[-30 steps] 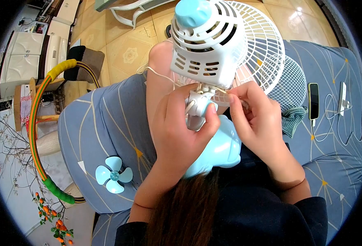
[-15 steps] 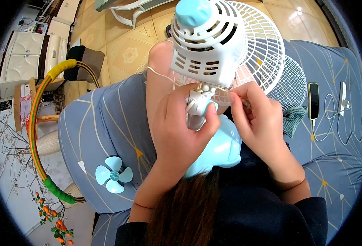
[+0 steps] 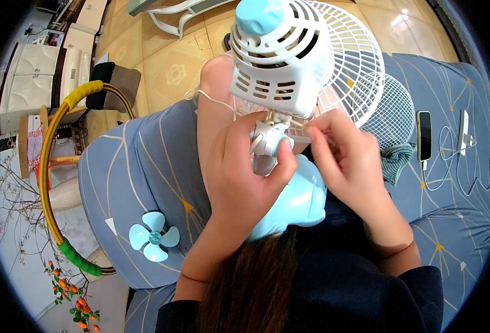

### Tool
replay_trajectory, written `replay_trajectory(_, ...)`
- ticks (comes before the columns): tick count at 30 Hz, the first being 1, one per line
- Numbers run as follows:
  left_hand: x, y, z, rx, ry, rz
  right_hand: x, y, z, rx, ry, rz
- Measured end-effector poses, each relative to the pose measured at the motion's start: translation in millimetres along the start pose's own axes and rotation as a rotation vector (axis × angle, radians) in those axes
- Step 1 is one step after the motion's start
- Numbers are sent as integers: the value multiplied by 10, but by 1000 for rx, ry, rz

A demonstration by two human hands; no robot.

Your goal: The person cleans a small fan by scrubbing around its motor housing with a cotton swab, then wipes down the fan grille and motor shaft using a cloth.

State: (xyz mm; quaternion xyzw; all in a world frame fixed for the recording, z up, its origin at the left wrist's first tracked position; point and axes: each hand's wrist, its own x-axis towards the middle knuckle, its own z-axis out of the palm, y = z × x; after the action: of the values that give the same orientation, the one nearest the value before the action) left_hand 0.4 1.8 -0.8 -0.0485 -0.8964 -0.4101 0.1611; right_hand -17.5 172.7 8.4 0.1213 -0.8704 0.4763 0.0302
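Observation:
A fan with a white slotted motor housing (image 3: 281,61), a blue knob (image 3: 260,15) and a light-blue base (image 3: 297,197) leans across my lap. My left hand (image 3: 239,172) is wrapped round the white neck joint (image 3: 268,139) below the housing. On the right side of the neck, my right hand (image 3: 347,155) pinches a thin pale strand or cord beside the joint; its end is hidden by the fingers. The white wire grille (image 3: 356,61) stands behind the housing. A loose light-blue fan blade (image 3: 155,237) lies on the sofa to the left.
A second round mesh grille (image 3: 392,111) rests on the patterned sofa cover (image 3: 450,89), with a grey-green cloth (image 3: 397,162) near it. Further right are a phone (image 3: 424,136) on a cable and a power strip (image 3: 463,132). A taped hoop (image 3: 46,172) stands at the left.
The fan housing has tilted and shifted very slightly. My right hand has moved a little left, towards the neck joint. My left hand keeps its hold.

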Motion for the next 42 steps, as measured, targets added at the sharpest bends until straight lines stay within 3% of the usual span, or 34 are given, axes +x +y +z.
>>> replay_trajectory(8, -2, -18, -8, 17, 12, 29, 55, -16, -145, 151, -114, 95)
replay_trajectory(12, -4, -13, 1, -3, 12, 20, 52, -26, -127, 224, -52, 130)
replay_trajectory(15, -1, -11, 7, 3, 12, 23, 30, 39, -11, 135, 9, 27)
replay_trajectory(18, -3, -9, 1, 7, 3, 11, 14, -1, -3, 33, -69, 19)
replay_trajectory(32, -7, 6, -8, -10, -1, -10, 18, -94, -270, 314, -57, 136)
replay_trajectory(42, 0, 31, -8, 25, -2, -25, 59, 54, -394, 457, 82, 132)
